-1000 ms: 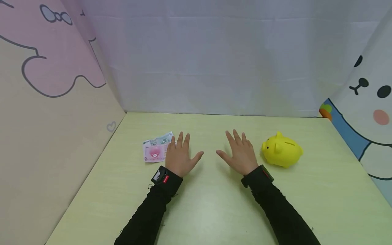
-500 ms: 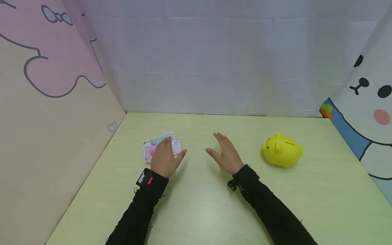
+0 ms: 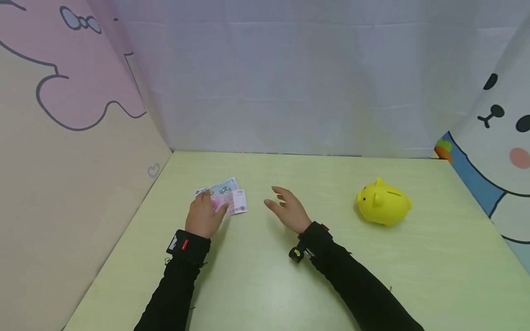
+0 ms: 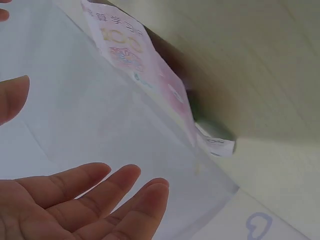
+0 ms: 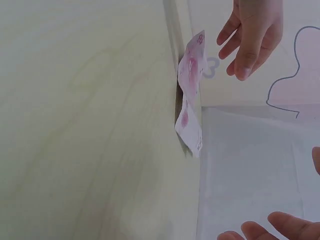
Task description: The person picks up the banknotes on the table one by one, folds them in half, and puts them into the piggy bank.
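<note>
Two toy banknotes lie overlapping on the left of the table: a pink note [image 3: 225,201] in front and a bluish note [image 3: 225,185] behind it. My left hand [image 3: 203,216] hovers at their left part, covering some of it in the head view. Relaxed fingers, apart from the paper, show in the left wrist view, where the pink note [image 4: 140,65] looks creased and raised off the table. To the right of the notes is my right hand [image 3: 290,212], thumb and fingers apart and holding nothing. The right wrist view has my left hand [image 5: 255,37] close above the pink note [image 5: 190,80].
A yellow piggy bank [image 3: 385,203] with a slot on top stands on the right of the pale table [image 3: 265,276]. A white curtain [image 3: 290,82] closes off the back. Printed panels with cartoon animals stand at both sides.
Both hands have moved left across the table. My left hand has passed over the notes to their left part, uncovering their right end. The right hand has turned thumb-side up; the piggy bank stays put.
</note>
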The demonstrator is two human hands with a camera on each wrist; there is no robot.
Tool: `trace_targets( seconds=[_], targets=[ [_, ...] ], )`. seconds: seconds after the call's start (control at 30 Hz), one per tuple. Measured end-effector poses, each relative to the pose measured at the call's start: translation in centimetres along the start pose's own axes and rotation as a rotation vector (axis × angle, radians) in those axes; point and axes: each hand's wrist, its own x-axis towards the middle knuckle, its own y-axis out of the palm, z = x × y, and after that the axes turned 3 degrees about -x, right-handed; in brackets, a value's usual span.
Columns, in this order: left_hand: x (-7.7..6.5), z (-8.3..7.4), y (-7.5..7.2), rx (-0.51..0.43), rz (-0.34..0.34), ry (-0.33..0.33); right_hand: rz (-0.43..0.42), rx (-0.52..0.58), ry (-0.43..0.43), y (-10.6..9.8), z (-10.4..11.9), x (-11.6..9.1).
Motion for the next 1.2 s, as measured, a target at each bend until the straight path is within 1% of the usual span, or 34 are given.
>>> trace_targets(
  seconds=[0.17,0.3,0.47,0.57,0.67,0.83,0.93,1.1,1.2],
  targets=[
    [0.1,1.5,-0.5,0.000,0.040,-0.052,0.039,0.049,0.056,1.2,0.5,0.4],
    [0.1,2.4,-1.0,-0.009,0.055,-0.068,0.068,0.075,0.093,2.3,0.5,0.9],
    [0.5,3.6,-1.1,-0.074,0.056,-0.055,0.082,0.093,0.117,3.4,0.4,1.6],
    [0.9,4.4,-1.0,-0.120,0.072,-0.032,0.079,0.088,0.130,4.0,0.5,2.0],
    [1.3,5.1,-0.9,-0.137,0.096,-0.014,0.082,0.094,0.154,4.5,0.5,2.4],
    [1.7,5.5,-0.9,-0.135,0.141,-0.068,0.108,0.125,0.206,5.1,0.6,3.2],
    [1.9,5.6,-1.0,-0.125,0.156,-0.093,0.116,0.117,0.236,5.4,0.6,3.6],
    [2.1,5.7,-1.0,-0.107,0.171,-0.111,0.127,0.151,0.280,5.7,0.5,4.1],
    [2.2,5.8,-1.1,-0.108,0.172,-0.103,0.129,0.180,0.291,5.8,0.4,4.3]
  ],
)
